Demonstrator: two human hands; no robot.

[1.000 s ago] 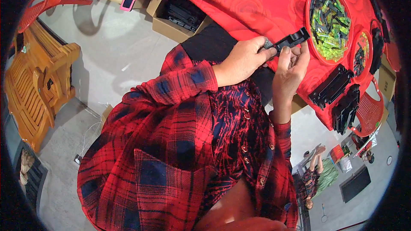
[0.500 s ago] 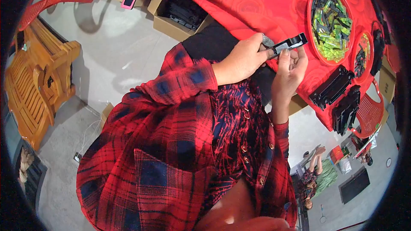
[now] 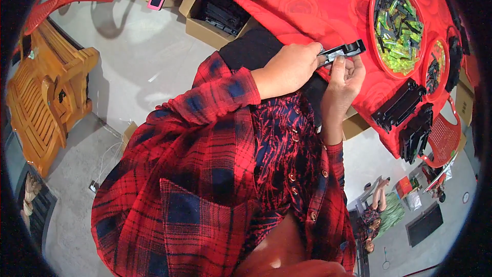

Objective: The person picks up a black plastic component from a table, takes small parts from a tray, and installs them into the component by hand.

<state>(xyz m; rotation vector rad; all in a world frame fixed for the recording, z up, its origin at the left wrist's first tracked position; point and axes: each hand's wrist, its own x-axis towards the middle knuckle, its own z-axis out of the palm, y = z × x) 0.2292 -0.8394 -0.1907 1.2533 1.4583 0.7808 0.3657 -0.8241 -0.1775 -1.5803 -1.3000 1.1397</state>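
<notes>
Grips the near end of a slim black plastic housing point(image 3: 353, 47) with the left hand point(image 3: 289, 72), wrapping the fingers round it, and supports it with the right hand point(image 3: 344, 87), setting the thumb to its side, bending the fingers in under the far end, in front of the red-clothed surface point(image 3: 318, 0)! Has a round red basket point(image 3: 373, 46) of black and yellow-green pieces point(image 3: 397, 31) just beyond, a smaller red basket point(image 3: 447, 67) past that, two stacks of black plastic parts point(image 3: 400, 105) at the surface's corner, and to the left a cardboard box point(image 3: 207, 33) packed with black parts point(image 3: 223, 13)
</notes>
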